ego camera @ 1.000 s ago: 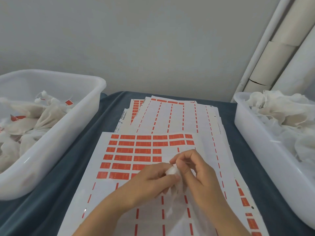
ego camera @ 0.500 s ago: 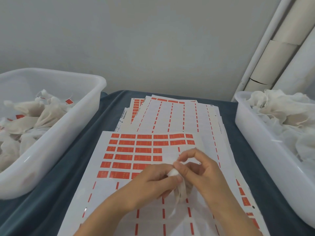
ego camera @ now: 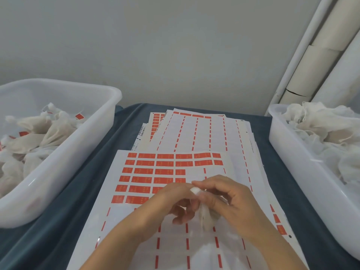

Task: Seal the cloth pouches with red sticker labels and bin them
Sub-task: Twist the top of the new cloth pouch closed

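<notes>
Both hands meet low in the middle of the view, above the top sticker sheet [ego camera: 155,172], and share one small cloth pouch [ego camera: 204,217]. The left hand [ego camera: 175,199] comes in from the lower left with its fingers curled, its grip closed round the gathered white neck of the pouch at the very top. The right hand [ego camera: 231,199] comes in from the lower right, thumb and forefinger pinched on that same neck from the other side, the remaining fingers bent loosely beneath. The body of the pouch hangs down between the two palms, pale and crumpled, just over the sheet; whether it touches the paper cannot be told. The top sheet keeps rows of red sticker labels [ego camera: 146,171] on its far left part, while the near and right parts show bare backing with thin red strips. More sheets [ego camera: 196,131] fan out behind it, lying on the dark blue cloth of the table [ego camera: 124,129]. On the left stands a white plastic bin [ego camera: 87,137] holding pouches that bear red labels. On the right, a second white bin [ego camera: 292,158] is heaped with loose white cloth pouches. Pale tubes [ego camera: 315,69] lean against the wall at upper right.
</notes>
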### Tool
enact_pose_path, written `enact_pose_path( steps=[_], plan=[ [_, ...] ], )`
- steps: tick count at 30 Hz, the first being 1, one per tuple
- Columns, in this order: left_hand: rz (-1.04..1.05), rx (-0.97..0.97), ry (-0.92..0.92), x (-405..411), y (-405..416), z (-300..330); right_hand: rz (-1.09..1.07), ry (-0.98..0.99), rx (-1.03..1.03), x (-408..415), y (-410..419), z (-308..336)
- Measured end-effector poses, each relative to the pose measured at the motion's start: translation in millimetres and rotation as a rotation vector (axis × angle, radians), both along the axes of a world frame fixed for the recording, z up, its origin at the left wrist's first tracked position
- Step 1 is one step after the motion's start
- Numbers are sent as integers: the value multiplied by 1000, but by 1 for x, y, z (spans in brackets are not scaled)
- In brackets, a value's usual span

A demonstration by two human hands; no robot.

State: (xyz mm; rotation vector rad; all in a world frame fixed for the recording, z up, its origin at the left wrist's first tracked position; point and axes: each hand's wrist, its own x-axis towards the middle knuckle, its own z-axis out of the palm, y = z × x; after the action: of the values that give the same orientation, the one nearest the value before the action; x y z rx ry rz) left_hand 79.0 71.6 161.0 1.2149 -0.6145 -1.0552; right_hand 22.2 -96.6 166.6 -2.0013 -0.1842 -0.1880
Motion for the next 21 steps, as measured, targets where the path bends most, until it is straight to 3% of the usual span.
enact_pose_path(
  steps=[1,3,5,11,16,21],
  plan=[
    [-37,-81,60,1,0,-9,10,1,-17,0,-1,0],
    [-4,49,17,0,3,-5,13,1,-48,-1,-3,0],
    [278,256,-167,8,-10,-1,3,7,-61,-1,-4,0],
    [398,220,-376,1,-8,3,-106,86,-31,0,1,-2],
    [397,145,-412,1,-8,5,-231,166,307,0,2,1],
    [478,91,-427,-4,-10,5,-27,438,674,-2,6,2]
  ],
)
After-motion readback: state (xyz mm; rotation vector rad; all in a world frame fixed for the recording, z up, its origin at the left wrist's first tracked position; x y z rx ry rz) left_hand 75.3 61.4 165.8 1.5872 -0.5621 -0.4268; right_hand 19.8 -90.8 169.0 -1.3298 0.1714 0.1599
